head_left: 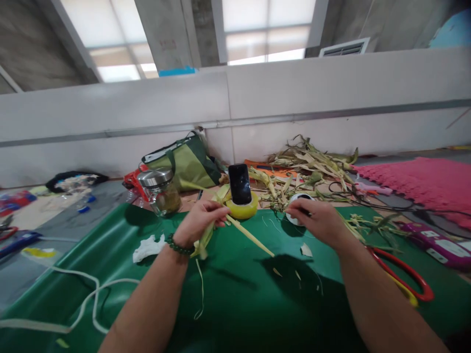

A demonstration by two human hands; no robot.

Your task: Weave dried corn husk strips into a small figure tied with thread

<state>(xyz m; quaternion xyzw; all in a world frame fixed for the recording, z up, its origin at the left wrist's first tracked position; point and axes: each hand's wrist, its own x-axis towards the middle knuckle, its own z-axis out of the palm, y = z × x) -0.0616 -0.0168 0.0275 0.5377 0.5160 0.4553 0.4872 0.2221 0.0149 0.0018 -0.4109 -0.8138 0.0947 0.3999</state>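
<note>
My left hand, with a beaded bracelet on its wrist, is closed around a bundle of pale yellow-green corn husk strips. One strip points down to the right, and a thin thread hangs below the bundle. My right hand is pinched in front of a white round spool. Whatever its fingertips hold is too small to make out. Between the hands a phone stands upright in a yellow tape roll.
A green mat covers the table, with husk scraps and crumpled white tissue. Behind stand a lidded glass jar, a green bag and piled dry husks. Red-handled scissors lie by my right forearm; a white cord lies left.
</note>
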